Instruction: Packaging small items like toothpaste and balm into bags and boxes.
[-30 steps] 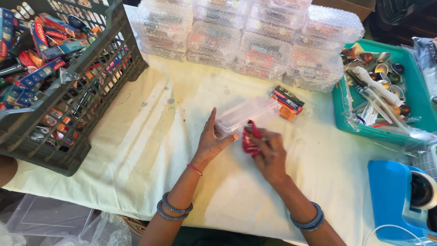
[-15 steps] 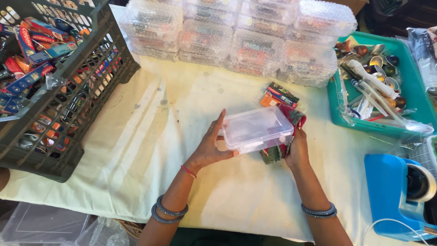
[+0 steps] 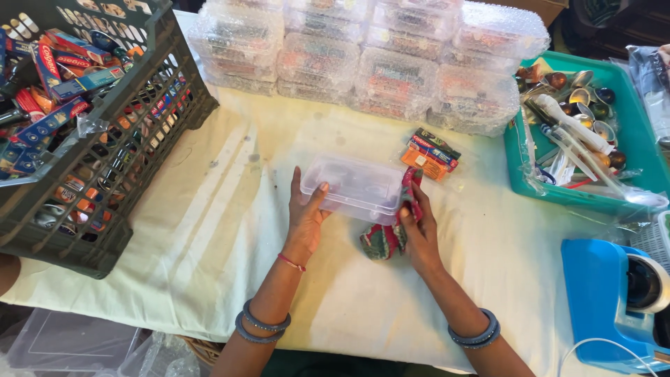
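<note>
Box (image 3: 356, 187) has come down flat mid-worktop (image 3: 209, 279) since a second ago. Left hand (image 3: 306, 216) grips its near edge, right hand (image 3: 419, 227) pinches a red-green cloth (image 3: 384, 241) against its side.

I see a clear rectangular plastic box (image 3: 357, 188), empty, lying flat on the tabletop (image 3: 209, 244), with a red-and-green patterned cloth (image 3: 388, 239) bunched against its right end.

Clear box (image 3: 354, 188) lowered flat; red cloth (image 3: 391, 234) now underneath.
</note>
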